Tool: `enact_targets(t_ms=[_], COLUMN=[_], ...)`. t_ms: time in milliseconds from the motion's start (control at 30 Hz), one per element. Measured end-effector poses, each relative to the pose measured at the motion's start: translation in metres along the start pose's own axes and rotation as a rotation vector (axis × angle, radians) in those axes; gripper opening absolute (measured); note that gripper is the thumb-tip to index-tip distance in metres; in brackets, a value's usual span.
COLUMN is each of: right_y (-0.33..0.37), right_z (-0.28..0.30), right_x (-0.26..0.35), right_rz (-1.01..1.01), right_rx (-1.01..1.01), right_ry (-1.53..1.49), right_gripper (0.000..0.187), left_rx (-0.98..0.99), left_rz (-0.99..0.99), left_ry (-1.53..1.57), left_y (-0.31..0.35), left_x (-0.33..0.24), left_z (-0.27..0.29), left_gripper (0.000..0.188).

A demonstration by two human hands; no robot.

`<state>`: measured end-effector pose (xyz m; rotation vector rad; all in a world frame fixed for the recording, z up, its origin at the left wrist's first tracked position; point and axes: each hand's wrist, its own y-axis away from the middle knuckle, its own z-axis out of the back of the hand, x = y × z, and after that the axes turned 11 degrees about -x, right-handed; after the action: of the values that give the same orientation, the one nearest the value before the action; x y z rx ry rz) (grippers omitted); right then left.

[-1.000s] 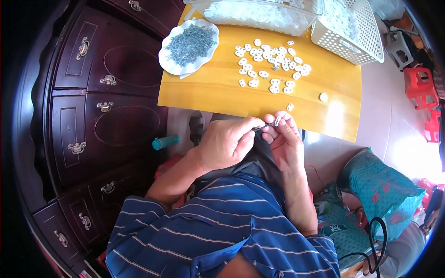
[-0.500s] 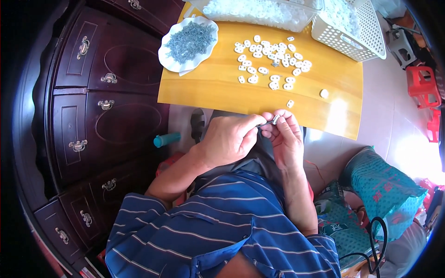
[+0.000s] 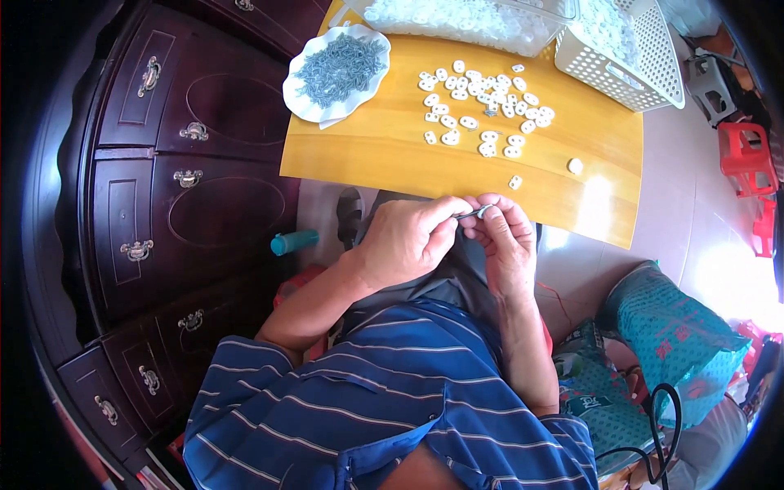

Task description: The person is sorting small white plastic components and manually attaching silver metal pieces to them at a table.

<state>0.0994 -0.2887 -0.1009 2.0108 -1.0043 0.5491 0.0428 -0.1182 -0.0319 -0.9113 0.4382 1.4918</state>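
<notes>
Left grip pinches slim dark rod, right grip clasps small white piece, likely close for steadiness.

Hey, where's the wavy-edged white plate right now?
In the head view, the wavy-edged white plate sits on the table near its left edge, left of the scattered white pieces.

The person wears a blue shirt crossed by thin, pale, widely spaced stripes, its collar open at the neck. Loose sleeves end near the elbows; forearms, left hand and right hand are bare. The trousers are dark grey.
</notes>
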Motion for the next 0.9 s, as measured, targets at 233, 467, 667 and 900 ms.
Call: enact_targets(t_ms=[233,467,667,900], right_y=[-0.002,-0.0018,-0.0031,0.0009], right_z=[0.0026,0.0033,0.0052,-0.0012], right_x=[-0.0023,-0.0019,-0.0023,0.0043], right_rz=[0.014,-0.031,-0.003,0.026], right_rx=[0.006,0.003,-0.037,-0.053], right_ry=[0.021,-0.025,0.011,0.145], right_gripper=[0.02,0.021,0.018,0.013], left_rx=[-0.017,-0.014,0.0,0.014], left_rz=[0.03,0.041,0.047,0.055], left_ry=[0.039,0.028,0.005,0.065], left_y=[0.004,0.0054,0.0045,0.003], left_x=[0.004,0.0056,0.0055,0.0098], left_z=[-0.0049,-0.0063,-0.008,-0.0026], left_gripper=[0.026,0.025,0.025,0.023])
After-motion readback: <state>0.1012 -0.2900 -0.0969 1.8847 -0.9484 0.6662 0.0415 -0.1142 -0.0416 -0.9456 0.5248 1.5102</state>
